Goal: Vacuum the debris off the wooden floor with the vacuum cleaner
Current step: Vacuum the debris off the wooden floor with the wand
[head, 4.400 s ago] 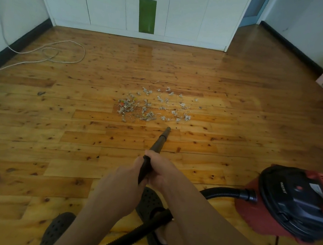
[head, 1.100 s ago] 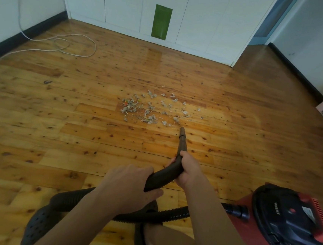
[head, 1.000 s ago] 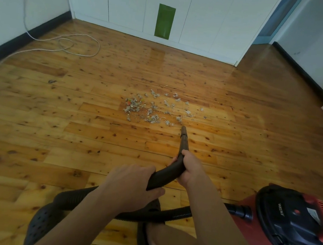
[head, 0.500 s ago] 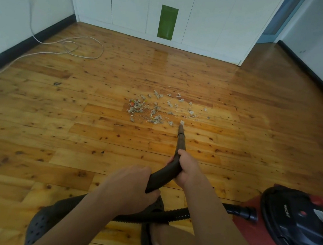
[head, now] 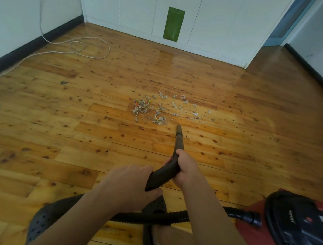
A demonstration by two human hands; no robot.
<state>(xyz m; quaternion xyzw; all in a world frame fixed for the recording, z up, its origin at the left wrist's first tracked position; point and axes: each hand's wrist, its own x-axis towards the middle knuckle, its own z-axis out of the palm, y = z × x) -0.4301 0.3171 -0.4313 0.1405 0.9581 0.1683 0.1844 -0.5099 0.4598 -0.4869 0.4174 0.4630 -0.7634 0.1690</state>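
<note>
Debris [head: 163,110] sits mid-floor [head: 77,126] in a loose scatter, most of it still there. The nozzle [head: 179,128] tip now sits just short of the pile's near edge, and the scraps that lay at the tip half a second ago are gone — so I'd say suction is on and the near-right corner is getting cleared. Left hand [head: 130,188] is wrapped tight round the wand's bent rear end, right hand [head: 185,170] closed round it further up. Hose [head: 157,217] loops back to the red vacuum [head: 294,234] at my right. The dense left clump and far bits remain — plenty to do.
</note>
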